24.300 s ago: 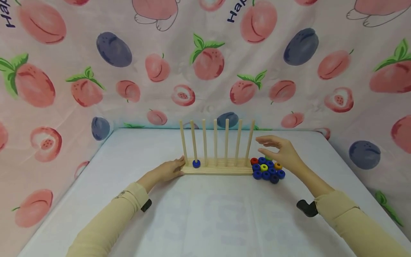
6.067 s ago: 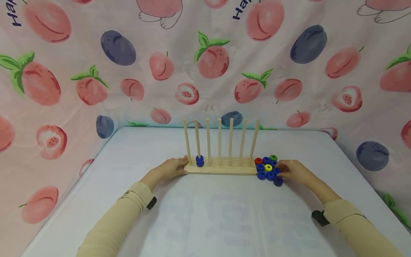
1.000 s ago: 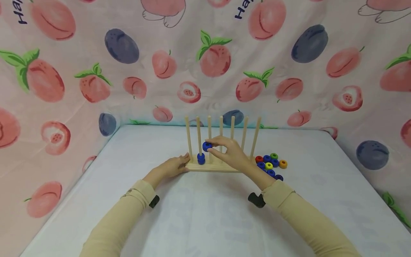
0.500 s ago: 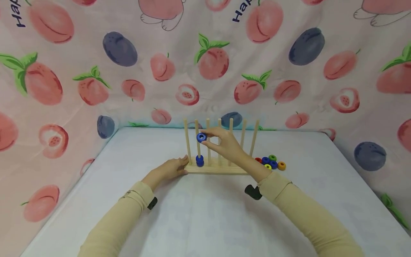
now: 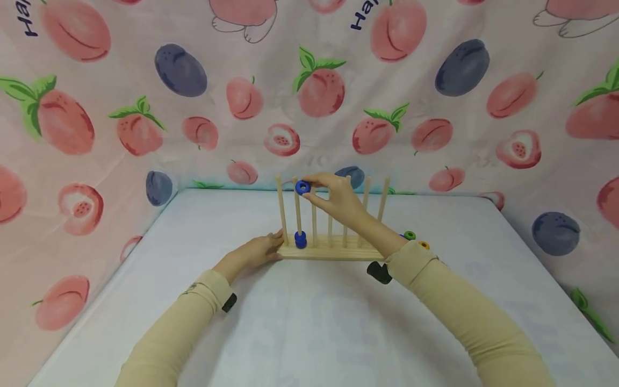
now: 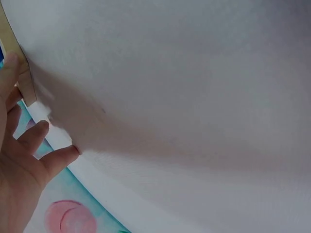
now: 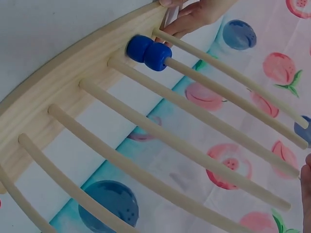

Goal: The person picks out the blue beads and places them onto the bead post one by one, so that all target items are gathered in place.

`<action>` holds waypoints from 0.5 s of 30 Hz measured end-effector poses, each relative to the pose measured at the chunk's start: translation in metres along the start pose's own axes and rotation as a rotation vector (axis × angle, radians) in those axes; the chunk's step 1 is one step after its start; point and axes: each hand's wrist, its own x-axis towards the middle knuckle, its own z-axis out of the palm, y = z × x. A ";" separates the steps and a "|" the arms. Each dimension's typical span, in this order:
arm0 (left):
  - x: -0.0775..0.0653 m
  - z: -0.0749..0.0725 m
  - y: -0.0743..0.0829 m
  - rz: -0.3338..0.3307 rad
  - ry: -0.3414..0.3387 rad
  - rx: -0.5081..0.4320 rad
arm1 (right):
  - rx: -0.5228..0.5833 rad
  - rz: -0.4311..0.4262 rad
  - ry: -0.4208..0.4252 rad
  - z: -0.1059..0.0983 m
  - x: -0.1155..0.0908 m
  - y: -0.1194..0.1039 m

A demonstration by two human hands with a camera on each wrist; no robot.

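My right hand (image 5: 340,201) pinches a blue ring bead (image 5: 299,189) between thumb and fingers, its hole facing the head camera. The bead overlaps the upper end of the second peg from the left (image 5: 298,215) in the head view. Two blue beads (image 7: 148,52) are stacked at the foot of that same peg. The pegs rise from a long wooden base (image 5: 329,251), making a seven-peg rack. My left hand (image 5: 253,252) grips the base's left end, thumb in front and a finger behind. In the right wrist view the held bead is out of sight.
Right of the rack, a green bead (image 5: 409,235) and an orange bead (image 5: 424,245) show past my right forearm, which hides most of the loose beads. A white cloth (image 5: 309,322) covers the table. A fruit-print curtain (image 5: 309,145) hangs behind the rack.
Six seconds ago my right hand was at the loose beads. It has since carried a blue bead left and raised it to the second peg's top. My left hand stays at the base.
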 end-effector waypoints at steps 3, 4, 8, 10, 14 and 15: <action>0.000 -0.001 -0.001 -0.001 -0.002 -0.003 | -0.011 -0.015 0.015 0.001 0.005 0.002; 0.000 -0.001 -0.001 -0.002 -0.002 0.000 | -0.009 -0.023 0.020 0.001 0.007 0.003; -0.001 0.001 -0.003 0.001 -0.012 0.003 | 0.002 -0.041 0.040 0.004 0.011 0.003; 0.000 0.003 -0.003 0.001 -0.017 -0.003 | 0.002 -0.041 0.045 0.005 0.013 0.003; 0.000 0.004 -0.002 0.012 -0.006 -0.008 | -0.010 -0.012 0.048 0.008 0.017 0.001; 0.000 0.004 -0.002 0.016 -0.002 -0.006 | -0.013 -0.001 0.050 0.008 0.018 0.001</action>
